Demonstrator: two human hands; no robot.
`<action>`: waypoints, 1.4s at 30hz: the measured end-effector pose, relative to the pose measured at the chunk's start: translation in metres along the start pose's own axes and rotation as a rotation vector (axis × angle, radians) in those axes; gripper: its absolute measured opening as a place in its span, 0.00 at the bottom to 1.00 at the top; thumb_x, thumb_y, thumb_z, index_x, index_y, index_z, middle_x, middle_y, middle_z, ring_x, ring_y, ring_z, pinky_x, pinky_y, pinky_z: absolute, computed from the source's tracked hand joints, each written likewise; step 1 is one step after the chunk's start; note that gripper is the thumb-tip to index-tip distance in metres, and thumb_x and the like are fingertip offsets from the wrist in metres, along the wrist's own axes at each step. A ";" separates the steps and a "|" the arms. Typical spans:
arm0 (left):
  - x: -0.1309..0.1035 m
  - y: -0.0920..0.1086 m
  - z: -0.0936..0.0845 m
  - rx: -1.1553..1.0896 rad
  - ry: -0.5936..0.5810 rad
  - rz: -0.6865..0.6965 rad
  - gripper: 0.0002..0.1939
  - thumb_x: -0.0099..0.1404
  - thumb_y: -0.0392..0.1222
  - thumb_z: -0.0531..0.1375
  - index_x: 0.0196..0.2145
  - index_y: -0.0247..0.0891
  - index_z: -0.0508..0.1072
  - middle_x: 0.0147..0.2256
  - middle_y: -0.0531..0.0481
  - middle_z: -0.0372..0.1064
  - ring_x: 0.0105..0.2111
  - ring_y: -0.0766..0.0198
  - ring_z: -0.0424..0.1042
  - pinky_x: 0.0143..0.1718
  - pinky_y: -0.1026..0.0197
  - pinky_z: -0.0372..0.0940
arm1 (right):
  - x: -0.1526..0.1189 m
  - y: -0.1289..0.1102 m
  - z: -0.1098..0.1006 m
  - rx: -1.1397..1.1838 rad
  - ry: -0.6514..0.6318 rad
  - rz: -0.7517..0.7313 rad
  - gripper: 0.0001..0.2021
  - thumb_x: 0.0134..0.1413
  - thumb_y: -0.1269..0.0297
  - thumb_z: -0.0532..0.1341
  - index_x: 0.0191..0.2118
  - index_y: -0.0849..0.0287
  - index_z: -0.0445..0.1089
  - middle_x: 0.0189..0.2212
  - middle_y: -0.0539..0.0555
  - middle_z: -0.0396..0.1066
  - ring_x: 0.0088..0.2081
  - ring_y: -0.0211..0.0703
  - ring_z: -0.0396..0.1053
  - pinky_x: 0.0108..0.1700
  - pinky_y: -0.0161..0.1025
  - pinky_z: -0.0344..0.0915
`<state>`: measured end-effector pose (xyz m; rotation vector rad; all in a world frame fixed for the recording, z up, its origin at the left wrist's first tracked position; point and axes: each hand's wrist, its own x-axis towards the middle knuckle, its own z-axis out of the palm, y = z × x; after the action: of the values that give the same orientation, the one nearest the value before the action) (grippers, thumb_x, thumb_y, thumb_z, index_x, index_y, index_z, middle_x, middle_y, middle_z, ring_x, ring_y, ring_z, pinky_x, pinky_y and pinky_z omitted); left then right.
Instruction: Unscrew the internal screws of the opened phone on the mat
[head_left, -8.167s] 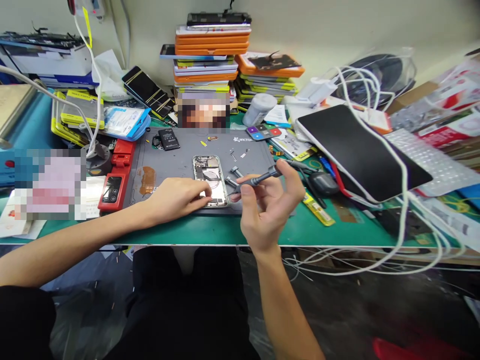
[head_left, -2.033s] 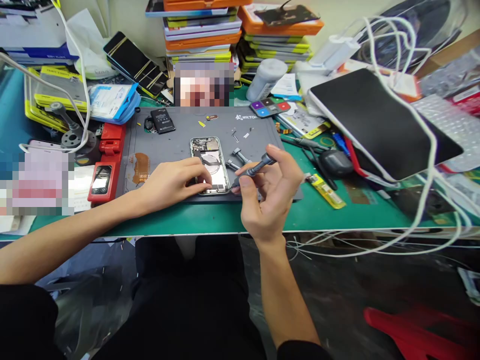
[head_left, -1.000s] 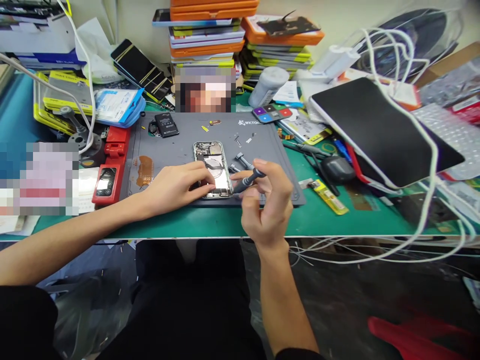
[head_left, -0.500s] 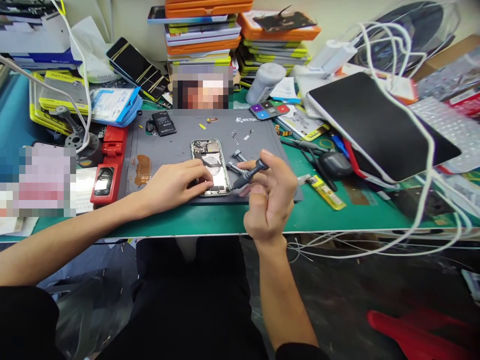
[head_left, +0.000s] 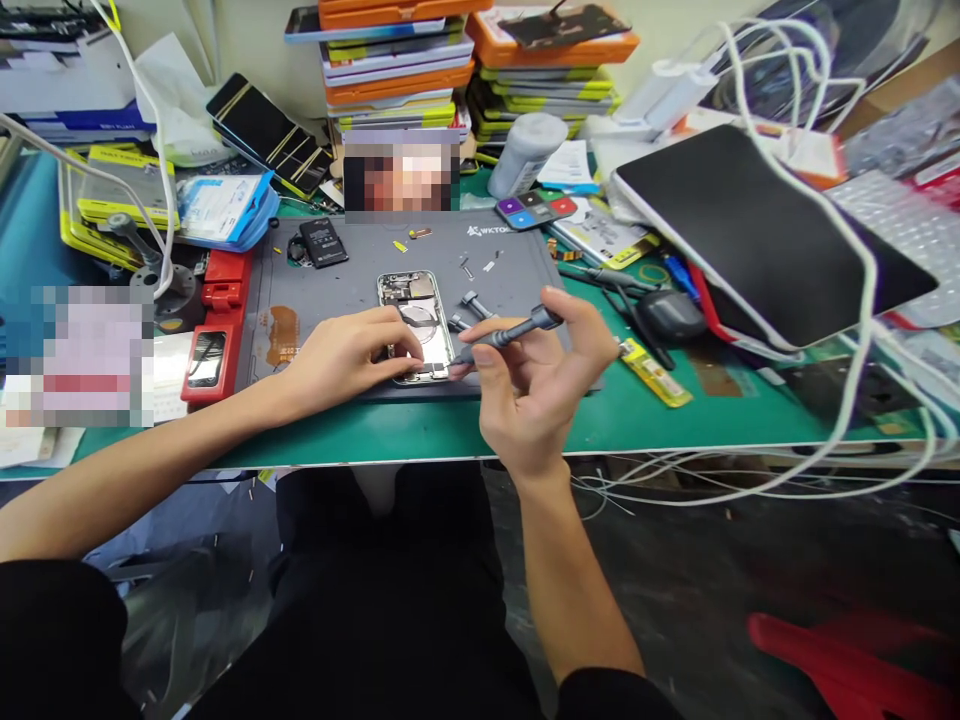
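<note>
Clamping a screwdriver (head_left: 519, 331), right hand (head_left: 534, 388) flanks one edge of the phone (head_left: 415, 318); left hand (head_left: 351, 354): grip unclear.

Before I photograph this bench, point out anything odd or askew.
Right of the gray mat, a black tablet lies slanted, a white cable draped across it and hanging past the front of the bench. Small stray scraps litter the mat beyond the opened phone.

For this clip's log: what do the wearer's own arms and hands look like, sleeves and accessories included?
The left hand and right hand are ungloved, with no ring, watch or bracelet visible. Both wrists are uncovered. The left sleeve and right sleeve are plain black, without visible markings, and leave the forearms bare.
</note>
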<state>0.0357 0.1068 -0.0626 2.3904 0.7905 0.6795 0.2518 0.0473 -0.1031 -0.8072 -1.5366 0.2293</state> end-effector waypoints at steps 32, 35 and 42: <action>0.003 0.005 0.010 0.207 -0.023 0.093 0.14 0.83 0.47 0.59 0.50 0.40 0.84 0.44 0.46 0.78 0.42 0.62 0.77 0.41 0.61 0.66 | 0.005 0.000 -0.003 -0.085 0.223 0.027 0.28 0.73 0.69 0.62 0.71 0.41 0.56 0.56 0.59 0.67 0.40 0.41 0.78 0.31 0.38 0.83; 0.002 0.004 0.008 0.222 -0.036 0.115 0.16 0.84 0.47 0.57 0.52 0.41 0.84 0.45 0.46 0.78 0.43 0.62 0.77 0.40 0.61 0.66 | 0.005 0.000 -0.004 -0.065 0.190 0.040 0.27 0.74 0.69 0.61 0.71 0.41 0.56 0.48 0.55 0.71 0.37 0.40 0.77 0.31 0.39 0.83; -0.003 0.004 0.011 0.290 0.009 0.115 0.16 0.83 0.49 0.59 0.53 0.39 0.83 0.46 0.45 0.77 0.43 0.62 0.77 0.39 0.60 0.66 | 0.005 0.000 -0.004 -0.010 0.184 0.065 0.29 0.72 0.71 0.62 0.71 0.41 0.58 0.43 0.52 0.75 0.30 0.38 0.76 0.31 0.38 0.82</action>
<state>0.0416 0.0984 -0.0695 2.7137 0.8068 0.6592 0.2556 0.0487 -0.0985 -0.8631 -1.3414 0.1901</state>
